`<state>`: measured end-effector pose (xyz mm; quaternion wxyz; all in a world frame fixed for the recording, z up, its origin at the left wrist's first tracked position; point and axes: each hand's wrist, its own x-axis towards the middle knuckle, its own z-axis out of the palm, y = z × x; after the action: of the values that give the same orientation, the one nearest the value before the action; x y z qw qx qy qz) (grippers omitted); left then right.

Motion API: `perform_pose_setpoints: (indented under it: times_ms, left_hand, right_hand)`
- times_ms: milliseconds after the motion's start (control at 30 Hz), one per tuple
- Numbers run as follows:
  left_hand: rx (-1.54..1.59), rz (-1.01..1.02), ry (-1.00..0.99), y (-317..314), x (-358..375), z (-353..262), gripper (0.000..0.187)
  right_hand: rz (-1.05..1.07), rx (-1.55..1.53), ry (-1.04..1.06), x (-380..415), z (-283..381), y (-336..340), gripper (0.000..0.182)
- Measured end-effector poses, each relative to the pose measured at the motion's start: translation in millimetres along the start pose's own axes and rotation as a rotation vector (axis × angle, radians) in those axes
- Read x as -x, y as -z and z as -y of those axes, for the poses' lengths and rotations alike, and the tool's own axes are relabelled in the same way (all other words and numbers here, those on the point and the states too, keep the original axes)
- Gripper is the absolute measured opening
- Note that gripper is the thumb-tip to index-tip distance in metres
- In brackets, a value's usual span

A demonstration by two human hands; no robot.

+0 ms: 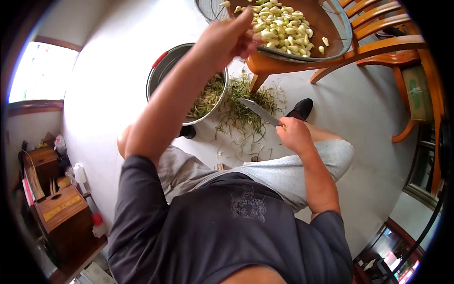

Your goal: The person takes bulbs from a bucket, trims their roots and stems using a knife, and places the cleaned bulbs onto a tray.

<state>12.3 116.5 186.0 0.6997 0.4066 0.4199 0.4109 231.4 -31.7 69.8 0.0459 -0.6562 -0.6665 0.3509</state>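
Observation:
My right hand [292, 135] is wrapped round the handle of a knife [259, 111], whose blade points up and left over the floor scraps. Raised at the upper middle, my left hand [230, 39] is beside the near left rim of a wide round pan [326, 28]. Its fingers are slightly blurred, and whether anything is in them is hard to make out. Many pale bulbs [283, 31] lie in the pan. Below my left forearm is a metal bucket [224, 90] with a red grip, holding plant trimmings [206, 102].
The pan rests on a wooden chair [274, 66], with another chair [385, 61] at the right. Green trimmings [246, 113] lie scattered on the floor between my feet, near a black shoe [302, 108]. Wooden boxes [61, 208] stand at the lower left.

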Motion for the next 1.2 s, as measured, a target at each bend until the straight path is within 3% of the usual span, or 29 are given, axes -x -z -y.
perform_pose_setpoints:
  times_ms: [67,100,133,200,400,467,567,667,800,967,1033,1200]
  left_hand:
    - [-0.140,-0.055,0.019,-2,-17,-16,0.055]
    - [-0.314,-0.032,-0.104,2,-23,-27,0.059]
    - [-0.405,-0.055,-0.107,20,-41,-28,0.056]
    - [-0.555,-0.065,-0.057,71,-42,-17,0.028]
    - [-0.674,-0.189,0.475,199,-34,144,0.019]
    - [-0.677,-0.467,0.486,231,-31,194,0.025]
    - [-0.582,-0.715,0.658,287,-39,233,0.016]
    - [-0.420,-0.822,0.635,303,-41,249,0.011]
    - [-0.275,-0.897,0.516,313,-55,273,0.022]
    - [-0.494,-0.937,0.759,321,-83,288,0.019]
    - [-0.514,-0.951,0.766,324,-85,296,0.018]
    - [-0.219,-0.966,0.436,336,-66,312,0.018]
  right_hand:
    - [-0.017,0.006,0.005,0,-4,0,0.021]
    - [-0.026,0.009,0.007,-1,-8,-2,0.021]
    - [-0.034,0.011,0.009,-2,-11,-3,0.020]
    - [-0.097,-0.018,0.029,-2,-12,-4,0.019]
    - [-0.035,-0.029,0.009,-5,-12,-2,0.020]
    - [0.008,-0.050,-0.009,-6,-6,-3,0.021]
    - [0.050,-0.031,-0.047,-9,3,-2,0.021]
    - [0.064,-0.042,-0.047,-14,8,-4,0.021]
    - [0.105,-0.020,-0.050,-22,10,-9,0.023]
    - [0.128,-0.011,-0.040,-26,14,-13,0.021]
    - [0.152,-0.008,-0.043,-27,16,-13,0.024]
    - [0.137,-0.007,-0.027,-26,16,-12,0.025]
